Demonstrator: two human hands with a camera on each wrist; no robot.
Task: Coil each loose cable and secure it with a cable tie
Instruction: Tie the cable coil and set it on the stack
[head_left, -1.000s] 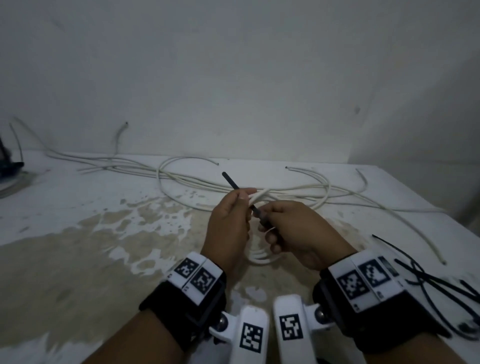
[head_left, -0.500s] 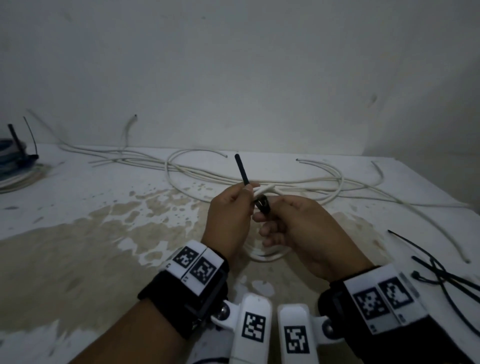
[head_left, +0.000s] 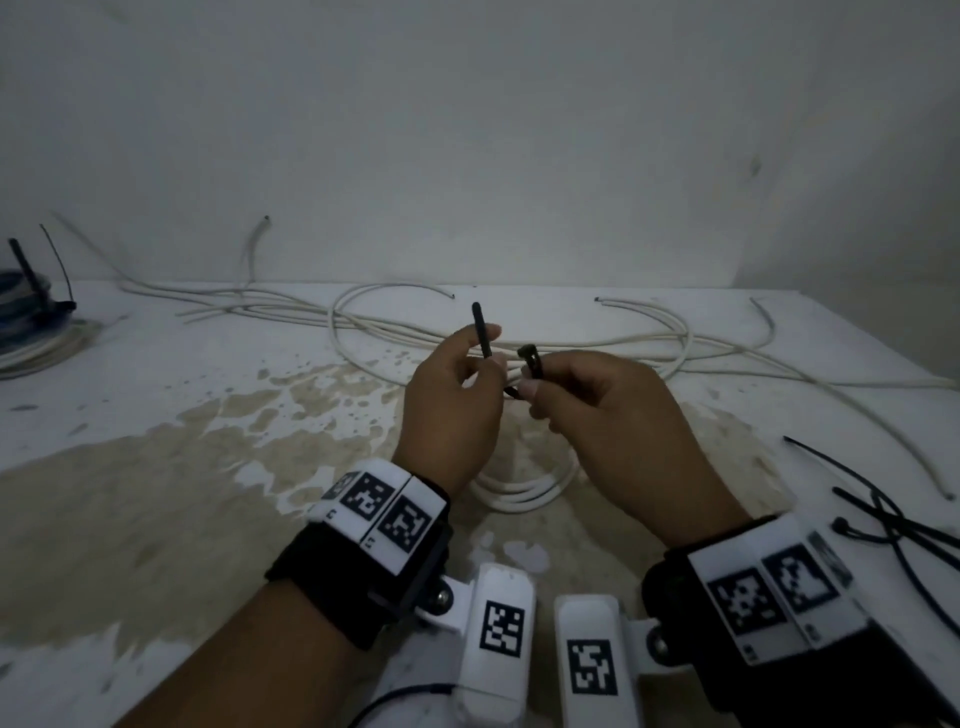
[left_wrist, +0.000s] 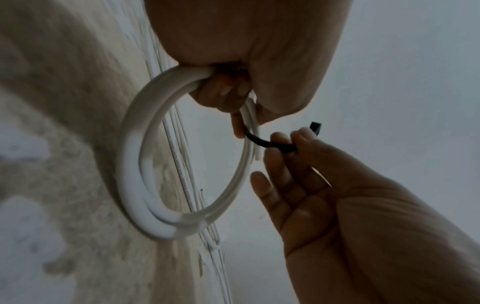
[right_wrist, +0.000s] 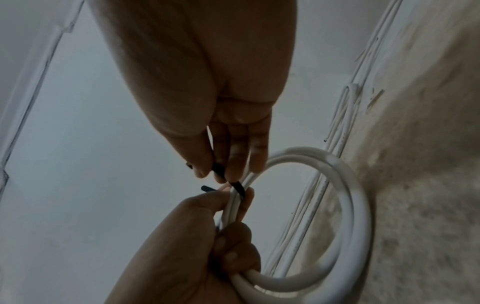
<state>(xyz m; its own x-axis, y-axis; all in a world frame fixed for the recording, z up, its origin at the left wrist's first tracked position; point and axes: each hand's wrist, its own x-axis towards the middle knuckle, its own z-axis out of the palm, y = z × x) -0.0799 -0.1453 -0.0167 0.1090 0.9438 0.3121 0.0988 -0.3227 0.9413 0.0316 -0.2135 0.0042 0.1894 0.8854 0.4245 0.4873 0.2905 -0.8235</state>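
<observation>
A small white cable coil (head_left: 524, 491) hangs below my hands above the stained table (head_left: 156, 467). My left hand (head_left: 488, 348) grips the top of the coil (left_wrist: 135, 164) and pinches the tail of a black cable tie (head_left: 482, 338), which sticks upward. The tie (left_wrist: 272, 145) passes around the coil's strands. My right hand (head_left: 530, 384) pinches the tie's head end (head_left: 531, 356) between thumb and fingers, its other fingers loosely spread. In the right wrist view the tie (right_wrist: 239, 187) crosses the coil (right_wrist: 348, 205) right between both hands.
Several loose white cables (head_left: 363, 317) sprawl along the back of the table by the wall. Spare black cable ties (head_left: 893, 525) lie at the right. A bundled coil with upright black ties (head_left: 21, 306) sits at the far left edge.
The tie's tail has swung from slanted to nearly upright. My right hand has drawn the head end out to the right, so the head now shows above its fingers.
</observation>
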